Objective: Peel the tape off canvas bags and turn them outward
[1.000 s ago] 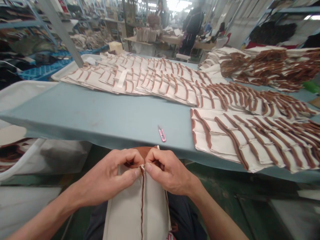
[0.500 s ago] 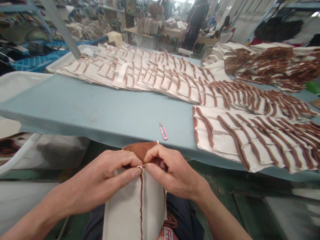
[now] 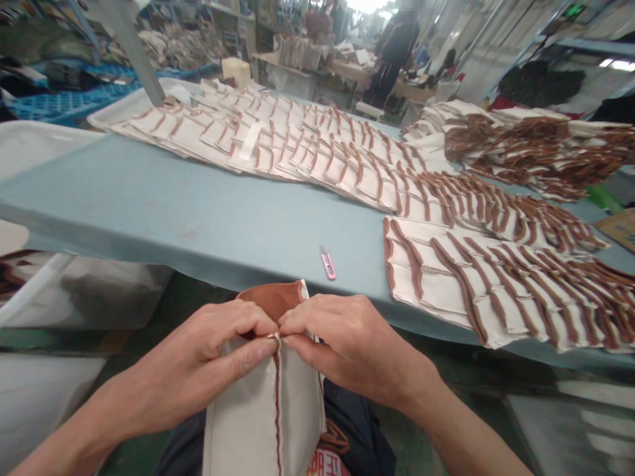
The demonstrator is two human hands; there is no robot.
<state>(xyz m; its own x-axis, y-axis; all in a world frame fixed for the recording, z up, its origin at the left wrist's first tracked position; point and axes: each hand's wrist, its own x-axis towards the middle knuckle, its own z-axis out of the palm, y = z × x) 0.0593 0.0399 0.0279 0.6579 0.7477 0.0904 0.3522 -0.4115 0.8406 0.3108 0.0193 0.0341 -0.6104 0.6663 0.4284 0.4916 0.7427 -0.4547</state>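
Between my two hands is a sewn fabric piece [image 3: 243,410], off-white outside with a brown inner face and a brown-edged seam down its middle. My left hand [image 3: 218,350] pinches its top edge just left of the seam. On the other side of the seam, my right hand [image 3: 342,337] pinches the same edge, fingertips almost touching those of the left. The piece hangs over my lap, with its brown inside showing behind my fingers. Pink thread snips [image 3: 327,262] lie on the blue table just beyond my hands.
Overlapping rows of similar off-white and brown pieces [image 3: 337,158] cover the table's far side. More rows [image 3: 446,271] lie at right, with a heap [image 3: 536,145] behind. The blue table edge [image 3: 198,264] runs before me. A metal post [image 3: 133,53] rises at left.
My right hand has turned, its fingers now closer together and further over the top edge at the seam. The left hand keeps its pinch. The camera view has shifted slightly.
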